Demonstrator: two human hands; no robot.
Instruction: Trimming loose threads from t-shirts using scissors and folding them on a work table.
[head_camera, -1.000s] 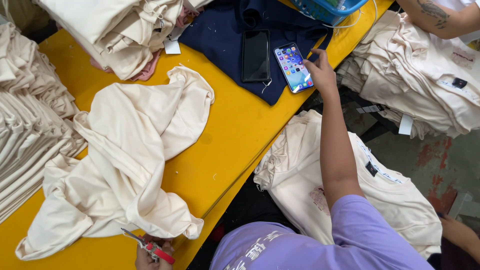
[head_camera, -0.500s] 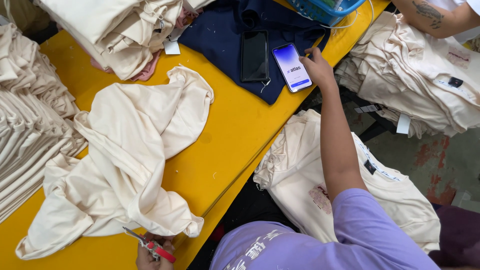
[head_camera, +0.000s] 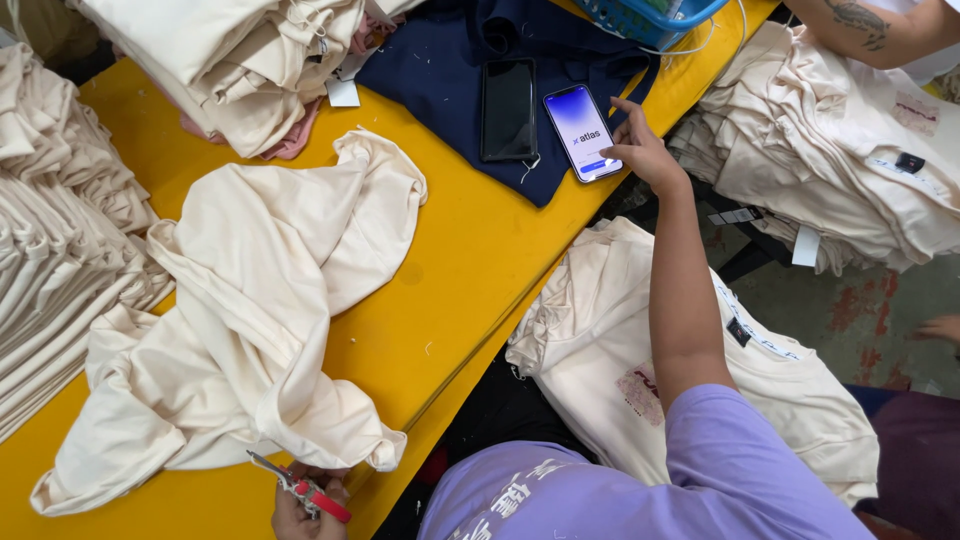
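Two phones lie side by side on a dark navy garment (head_camera: 440, 80) at the upper middle of the frame, the cloth keeping them off the bare yellow table (head_camera: 470, 260): a dark-screened phone (head_camera: 508, 108) on the left and a lit phone (head_camera: 583, 132) just beside it, close to the table's right edge. The right hand (head_camera: 642, 150) reaches up across that edge, fingers loosely spread, index raised over the lit screen and thumb at the phone's lower corner; whether the finger touches the glass I cannot tell. The left hand (head_camera: 305, 500), at the bottom edge of the frame, is closed around small red-handled snips (head_camera: 300, 487), blades pointing up-left at the hem of a cream garment (head_camera: 250, 320) that sprawls crumpled over the middle of the table, likely laid there within easy reach. Folded cream stacks (head_camera: 60, 250) crowd the left edge and another pile (head_camera: 230, 70) fills the upper left, so bare yellow shows only in a diagonal band along the right edge. Below that edge more cream garments (head_camera: 690, 370) rest in the lap area, and a further heap (head_camera: 840, 160) sits at upper right beneath another person's forearm (head_camera: 880, 30). A blue basket (head_camera: 650, 15) sits at the top.
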